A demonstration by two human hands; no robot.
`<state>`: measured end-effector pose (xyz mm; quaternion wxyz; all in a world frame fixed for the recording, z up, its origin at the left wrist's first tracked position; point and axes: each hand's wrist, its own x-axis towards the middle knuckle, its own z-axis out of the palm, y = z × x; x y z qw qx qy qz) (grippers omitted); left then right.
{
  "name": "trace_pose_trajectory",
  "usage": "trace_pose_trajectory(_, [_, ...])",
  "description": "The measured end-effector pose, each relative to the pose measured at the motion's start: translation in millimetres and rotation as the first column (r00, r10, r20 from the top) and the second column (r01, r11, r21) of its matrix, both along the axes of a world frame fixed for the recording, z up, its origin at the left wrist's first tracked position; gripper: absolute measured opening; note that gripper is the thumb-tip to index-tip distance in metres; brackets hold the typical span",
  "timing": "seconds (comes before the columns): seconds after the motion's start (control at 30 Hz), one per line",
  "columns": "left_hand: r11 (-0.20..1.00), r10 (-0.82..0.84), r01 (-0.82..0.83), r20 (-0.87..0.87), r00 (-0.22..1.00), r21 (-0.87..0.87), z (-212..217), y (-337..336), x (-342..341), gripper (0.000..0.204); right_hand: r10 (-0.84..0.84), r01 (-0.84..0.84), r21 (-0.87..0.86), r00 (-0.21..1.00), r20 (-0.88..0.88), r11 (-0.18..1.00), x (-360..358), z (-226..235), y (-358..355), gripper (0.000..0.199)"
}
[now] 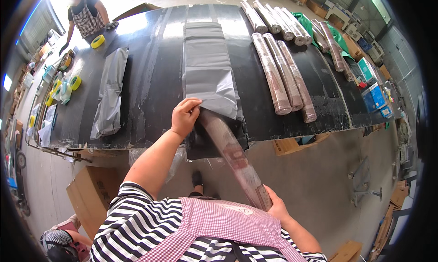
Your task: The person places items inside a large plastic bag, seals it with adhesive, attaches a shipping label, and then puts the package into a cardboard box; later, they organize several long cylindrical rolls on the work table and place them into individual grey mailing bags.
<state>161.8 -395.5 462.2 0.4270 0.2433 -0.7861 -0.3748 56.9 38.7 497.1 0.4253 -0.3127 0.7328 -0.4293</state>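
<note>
A long grey plastic mailing bag [207, 57] lies flat across the middle of the black table, its mouth toward me at the near edge. My left hand [185, 117] pinches the rim of that mouth and lifts it a little. My right hand [276, 205] grips the near end of a clear-wrapped brownish roll [235, 159], which slants from my body up to the bag. The roll's far end sits at the bag's opening, partly hidden under the grey film. The bag's dark inner side [196, 141] hangs over the table edge.
More wrapped rolls [273, 75] lie in rows on the right of the black table [155, 75]. A filled-looking grey bag [111, 93] and yellow tape rolls [75, 83] are on the left. A co-worker [86, 15] stands at the far left; a cardboard box [91, 189] is on the floor.
</note>
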Motion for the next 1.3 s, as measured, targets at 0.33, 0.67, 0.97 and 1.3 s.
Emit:
trace_pose_trajectory(0.33, [0.979,0.010,0.025,0.171,0.985,-0.201,-8.8,-90.3,-64.8,0.009,0.355,-0.342,0.098,0.892,-0.280,0.935,-17.0,-5.2,-167.8,0.079])
trace_pose_trajectory(0.67, [0.951,0.274,-0.262,0.054,0.960,-0.166,-31.4,-73.7,-67.3,0.006,0.093,-0.148,-0.076,0.870,-0.484,0.986,-145.9,-33.5,-370.2,0.073])
trace_pose_trajectory(0.97, [0.956,0.289,-0.286,0.067,0.955,-0.059,-38.8,-88.2,-49.3,0.005,0.345,-0.323,0.122,0.892,-0.293,0.939,-146.5,5.0,-285.6,0.036])
trace_pose_trajectory(1.3, [0.985,0.167,-0.172,0.150,0.974,0.019,-14.2,-77.9,-44.3,0.005,0.147,-0.148,0.055,0.731,-0.666,0.987,-103.7,-34.1,-384.8,0.039])
